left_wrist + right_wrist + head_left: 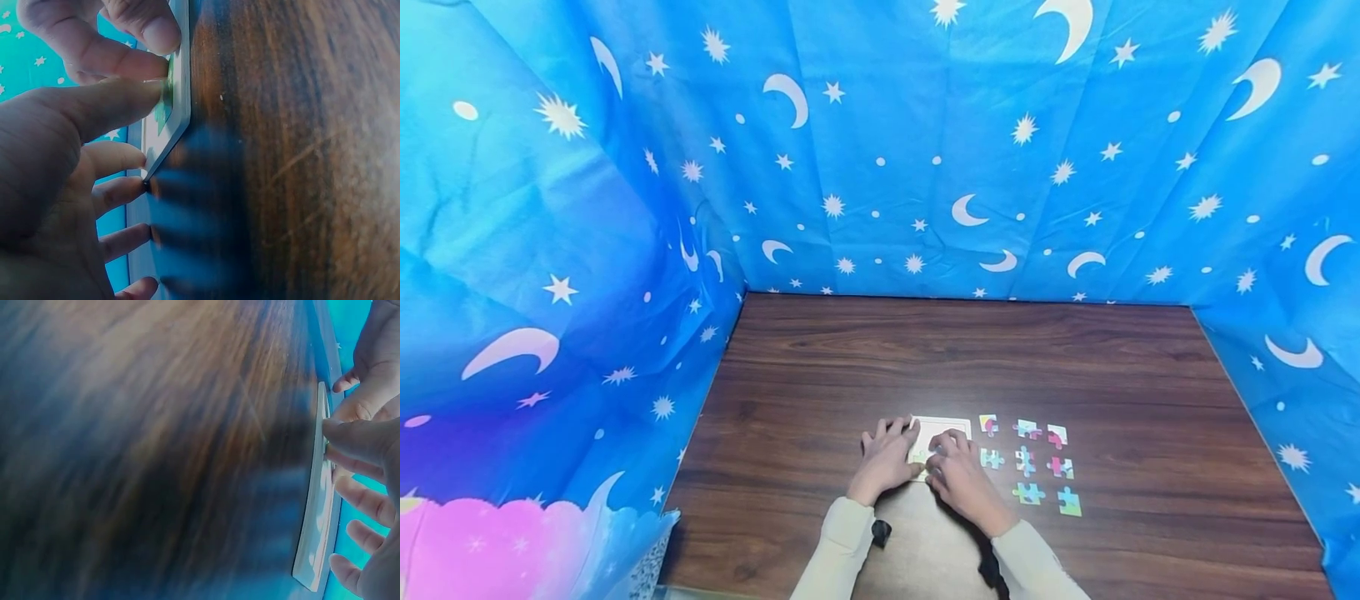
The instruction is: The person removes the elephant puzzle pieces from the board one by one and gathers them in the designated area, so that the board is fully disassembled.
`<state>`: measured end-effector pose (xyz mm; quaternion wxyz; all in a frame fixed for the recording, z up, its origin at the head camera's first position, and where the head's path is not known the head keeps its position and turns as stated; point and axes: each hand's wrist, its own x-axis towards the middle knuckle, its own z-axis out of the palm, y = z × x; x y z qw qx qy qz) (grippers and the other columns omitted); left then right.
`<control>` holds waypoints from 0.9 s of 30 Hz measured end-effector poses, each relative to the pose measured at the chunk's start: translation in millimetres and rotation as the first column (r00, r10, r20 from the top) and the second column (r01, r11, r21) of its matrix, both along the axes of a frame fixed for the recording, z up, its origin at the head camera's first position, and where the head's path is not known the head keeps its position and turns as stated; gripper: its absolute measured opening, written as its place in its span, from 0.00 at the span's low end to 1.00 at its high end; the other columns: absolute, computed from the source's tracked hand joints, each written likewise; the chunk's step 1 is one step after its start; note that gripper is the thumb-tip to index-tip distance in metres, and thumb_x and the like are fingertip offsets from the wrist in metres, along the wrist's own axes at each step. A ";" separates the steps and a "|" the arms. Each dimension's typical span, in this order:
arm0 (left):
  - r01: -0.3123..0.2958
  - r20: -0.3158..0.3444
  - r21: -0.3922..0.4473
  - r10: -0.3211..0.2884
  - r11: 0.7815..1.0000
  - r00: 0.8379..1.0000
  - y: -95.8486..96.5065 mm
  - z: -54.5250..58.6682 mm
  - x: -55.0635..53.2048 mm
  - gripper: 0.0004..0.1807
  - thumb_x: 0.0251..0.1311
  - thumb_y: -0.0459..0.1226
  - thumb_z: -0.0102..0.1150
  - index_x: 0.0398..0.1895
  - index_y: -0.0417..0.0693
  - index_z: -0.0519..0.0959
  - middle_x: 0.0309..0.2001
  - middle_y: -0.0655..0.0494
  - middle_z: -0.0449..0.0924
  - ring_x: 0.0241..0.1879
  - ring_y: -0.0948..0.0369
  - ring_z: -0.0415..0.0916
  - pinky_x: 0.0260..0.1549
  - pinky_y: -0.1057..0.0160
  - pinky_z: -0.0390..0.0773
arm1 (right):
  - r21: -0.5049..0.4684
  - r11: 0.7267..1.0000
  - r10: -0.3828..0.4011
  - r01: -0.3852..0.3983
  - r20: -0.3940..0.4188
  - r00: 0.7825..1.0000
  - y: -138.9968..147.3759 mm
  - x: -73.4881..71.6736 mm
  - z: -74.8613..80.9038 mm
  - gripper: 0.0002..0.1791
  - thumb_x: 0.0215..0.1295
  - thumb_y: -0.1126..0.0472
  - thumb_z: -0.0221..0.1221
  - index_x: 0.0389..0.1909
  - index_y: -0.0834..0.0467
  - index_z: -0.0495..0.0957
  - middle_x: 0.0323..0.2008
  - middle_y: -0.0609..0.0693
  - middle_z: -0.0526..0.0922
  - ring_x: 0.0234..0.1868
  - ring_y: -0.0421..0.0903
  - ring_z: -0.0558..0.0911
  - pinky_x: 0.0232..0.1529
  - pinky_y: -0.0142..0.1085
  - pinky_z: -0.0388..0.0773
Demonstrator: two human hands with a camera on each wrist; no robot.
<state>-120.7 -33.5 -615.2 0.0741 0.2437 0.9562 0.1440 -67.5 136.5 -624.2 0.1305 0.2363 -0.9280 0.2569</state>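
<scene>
A white puzzle frame (942, 422) lies on the table under both hands. In its near left corner sits a mostly green jigsaw piece (164, 106). My left hand (886, 457) spreads along the frame's left side, its thumb (122, 103) reaching over the rim onto the piece, the other fingers fairly straight at the edge. From the right, my right hand (961, 477) pinches at the same piece with thumb (353, 434) and forefinger, the remaining fingers bent above the frame. Fingertips partly hide the piece.
Right of the frame, several loose jigsaw pieces (1025, 460) lie in rows on the brown wooden table (820, 350). A blue curtain (925, 167) with moons and stars surrounds the table's back and sides. A black strap end (881, 533) shows by the left sleeve.
</scene>
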 end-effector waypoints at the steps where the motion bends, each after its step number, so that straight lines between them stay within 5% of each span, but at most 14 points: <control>1: -0.001 0.001 0.006 0.001 1.000 1.000 -0.1 -0.1 -0.4 0.36 0.59 0.48 0.66 0.72 0.49 0.72 0.70 0.50 0.69 0.64 0.46 0.64 0.43 0.45 0.64 | -0.006 1.000 -0.002 0.002 0.019 1.000 -0.2 -0.7 0.7 0.08 0.47 0.65 0.74 0.24 0.55 0.83 0.45 0.57 0.78 0.55 0.62 0.70 0.47 0.60 0.67; 9: -0.009 0.006 0.058 0.009 0.998 1.000 1.7 -5.6 -2.6 0.29 0.64 0.38 0.47 0.71 0.49 0.73 0.69 0.49 0.70 0.63 0.45 0.64 0.43 0.43 0.63 | -0.009 1.000 -0.011 0.013 0.129 0.992 0.3 -10.2 5.7 0.11 0.46 0.65 0.73 0.21 0.54 0.78 0.46 0.57 0.76 0.54 0.62 0.68 0.47 0.58 0.65; 14: -0.012 0.000 0.062 0.012 0.998 1.000 1.6 -16.2 -2.7 0.29 0.65 0.39 0.46 0.72 0.50 0.72 0.70 0.50 0.69 0.64 0.46 0.63 0.44 0.41 0.62 | 0.014 0.999 0.043 -0.046 0.127 0.991 3.0 -11.1 10.9 0.10 0.50 0.67 0.71 0.21 0.54 0.78 0.48 0.59 0.77 0.56 0.63 0.68 0.51 0.61 0.63; 22: -0.014 0.009 0.054 0.013 0.998 1.000 0.7 -10.6 -3.3 0.30 0.65 0.39 0.47 0.72 0.50 0.72 0.70 0.50 0.69 0.64 0.46 0.63 0.44 0.44 0.62 | -0.030 0.997 0.072 -0.070 0.079 0.994 11.5 -4.9 13.7 0.11 0.52 0.66 0.73 0.24 0.55 0.78 0.48 0.60 0.76 0.56 0.64 0.68 0.54 0.62 0.62; 27: -0.013 -0.003 0.075 0.013 0.997 1.000 0.4 -18.2 -4.4 0.30 0.65 0.40 0.47 0.72 0.50 0.72 0.71 0.50 0.68 0.65 0.46 0.62 0.45 0.43 0.62 | -0.074 0.995 0.066 -0.064 0.033 0.997 22.4 2.8 10.6 0.12 0.50 0.68 0.73 0.26 0.55 0.77 0.47 0.61 0.76 0.55 0.66 0.69 0.51 0.61 0.63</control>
